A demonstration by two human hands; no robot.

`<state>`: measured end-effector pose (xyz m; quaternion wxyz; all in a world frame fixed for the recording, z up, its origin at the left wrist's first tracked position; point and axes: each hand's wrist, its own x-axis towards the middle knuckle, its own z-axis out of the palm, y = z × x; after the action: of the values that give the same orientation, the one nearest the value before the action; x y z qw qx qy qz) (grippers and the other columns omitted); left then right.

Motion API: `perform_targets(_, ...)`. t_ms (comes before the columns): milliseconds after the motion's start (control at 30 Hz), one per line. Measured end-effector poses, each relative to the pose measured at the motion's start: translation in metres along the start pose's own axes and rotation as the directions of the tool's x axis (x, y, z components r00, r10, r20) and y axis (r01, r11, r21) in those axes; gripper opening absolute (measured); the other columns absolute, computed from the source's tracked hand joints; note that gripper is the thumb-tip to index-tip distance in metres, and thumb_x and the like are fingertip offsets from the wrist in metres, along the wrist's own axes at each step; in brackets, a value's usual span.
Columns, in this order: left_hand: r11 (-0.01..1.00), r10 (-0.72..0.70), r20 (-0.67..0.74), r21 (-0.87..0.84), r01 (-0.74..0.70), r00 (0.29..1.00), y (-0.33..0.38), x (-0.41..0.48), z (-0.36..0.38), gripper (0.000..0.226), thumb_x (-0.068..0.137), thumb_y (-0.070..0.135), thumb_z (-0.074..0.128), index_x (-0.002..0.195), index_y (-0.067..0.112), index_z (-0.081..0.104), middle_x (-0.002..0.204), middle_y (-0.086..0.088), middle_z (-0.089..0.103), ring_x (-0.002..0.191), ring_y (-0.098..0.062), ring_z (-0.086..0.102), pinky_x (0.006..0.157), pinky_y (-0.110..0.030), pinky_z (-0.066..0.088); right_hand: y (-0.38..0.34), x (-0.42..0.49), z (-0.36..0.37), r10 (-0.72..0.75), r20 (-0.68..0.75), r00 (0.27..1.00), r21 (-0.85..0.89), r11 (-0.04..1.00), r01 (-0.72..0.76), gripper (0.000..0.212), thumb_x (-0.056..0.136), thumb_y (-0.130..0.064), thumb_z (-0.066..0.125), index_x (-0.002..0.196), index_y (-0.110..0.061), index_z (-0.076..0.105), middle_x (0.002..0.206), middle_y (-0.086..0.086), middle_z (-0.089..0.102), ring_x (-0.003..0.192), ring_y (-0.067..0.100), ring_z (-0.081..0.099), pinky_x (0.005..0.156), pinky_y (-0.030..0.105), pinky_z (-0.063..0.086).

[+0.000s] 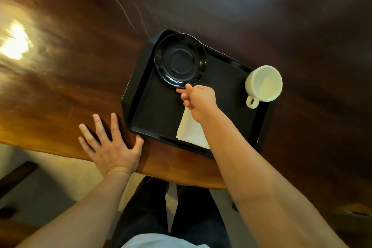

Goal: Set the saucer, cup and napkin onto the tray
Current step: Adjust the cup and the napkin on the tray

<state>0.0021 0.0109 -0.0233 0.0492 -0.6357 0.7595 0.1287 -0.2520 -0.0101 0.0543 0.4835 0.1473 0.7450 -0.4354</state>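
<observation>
A black tray (157, 110) lies on the dark wooden table. A black saucer (180, 60) sits in the tray's far left corner. My right hand (198, 99) pinches the saucer's near rim between thumb and forefinger. A white folded napkin (190, 131) lies near the tray's front edge, partly hidden under my right forearm. A white cup (263, 83) stands at the tray's far right corner, over the rim, handle toward me. My left hand (109, 143) rests flat on the table, fingers spread, thumb against the tray's near left corner.
The glossy wooden table (70, 66) stretches left and far of the tray, with bright light reflections. Its near edge runs just below the tray. My legs in dark trousers (171, 207) and a pale floor show beneath.
</observation>
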Motion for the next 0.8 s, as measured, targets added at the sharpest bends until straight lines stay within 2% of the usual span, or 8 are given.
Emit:
perform_targets(200,1.0,0.004,-0.002,0.001,-0.004,1.0,0.0,0.0,0.001,0.096,0.082,0.071,0.048,0.163,0.022,0.028,0.172,-0.018,0.015,0.157,-0.05,0.007,0.125,-0.063,0.004,0.002,-0.001,0.004,0.029,0.006,1.0,0.069,0.997,-0.03,0.018,0.104,-0.008,0.052,0.107,0.006,0.062,0.092,0.014,0.074,0.045,0.005,0.053,0.045,0.016,0.045)
perform_targets(367,1.0,0.008,-0.012,0.0,-0.008,1.0,0.001,0.0,0.001,0.094,0.084,0.071,0.045,0.163,0.023,0.028,0.172,-0.017,0.016,0.157,-0.049,0.008,0.125,-0.063,0.004,0.005,-0.002,0.002,0.012,0.019,1.0,0.132,0.991,-0.014,0.014,0.104,-0.007,0.052,0.096,0.0,0.061,0.092,0.015,0.074,0.048,0.006,0.055,0.046,0.016,0.046)
perform_targets(467,1.0,0.005,-0.009,0.002,-0.005,1.0,0.001,0.0,0.001,0.093,0.085,0.072,0.043,0.163,0.023,0.028,0.172,-0.017,0.015,0.158,-0.049,0.007,0.125,-0.063,0.004,0.007,-0.003,0.005,0.033,0.064,0.997,0.164,0.986,-0.044,0.013,0.103,-0.007,0.053,0.097,0.001,0.061,0.092,0.013,0.075,0.052,0.008,0.062,0.046,0.016,0.049)
perform_targets(533,1.0,0.005,-0.009,-0.001,-0.005,1.0,0.001,-0.001,0.001,0.093,0.085,0.072,0.042,0.163,0.023,0.028,0.172,-0.017,0.015,0.158,-0.049,0.007,0.125,-0.063,0.004,0.006,-0.003,0.007,0.044,0.078,0.996,0.163,0.985,-0.056,0.011,0.103,-0.007,0.055,0.104,0.003,0.06,0.092,0.012,0.075,0.057,0.009,0.067,0.047,0.017,0.051)
perform_targets(667,1.0,0.01,-0.015,-0.006,-0.01,1.0,0.001,-0.001,0.001,0.093,0.085,0.072,0.042,0.163,0.023,0.028,0.172,-0.017,0.015,0.158,-0.049,0.007,0.125,-0.063,0.004,0.002,-0.003,0.0,0.047,0.114,0.992,0.133,0.989,-0.062,0.026,0.101,-0.012,0.059,0.122,0.002,0.055,0.093,0.01,0.076,0.063,0.012,0.074,0.05,0.018,0.055)
perform_targets(800,1.0,0.012,-0.018,-0.008,-0.012,1.0,0.001,-0.001,0.0,0.092,0.086,0.07,0.043,0.163,0.023,0.028,0.172,-0.017,0.014,0.158,-0.049,0.007,0.125,-0.063,0.004,0.001,-0.009,-0.024,-0.057,0.137,0.989,0.005,0.998,0.057,0.015,0.101,-0.017,0.06,0.111,-0.006,0.061,0.102,0.012,0.075,0.074,0.018,0.074,0.058,0.023,0.058)
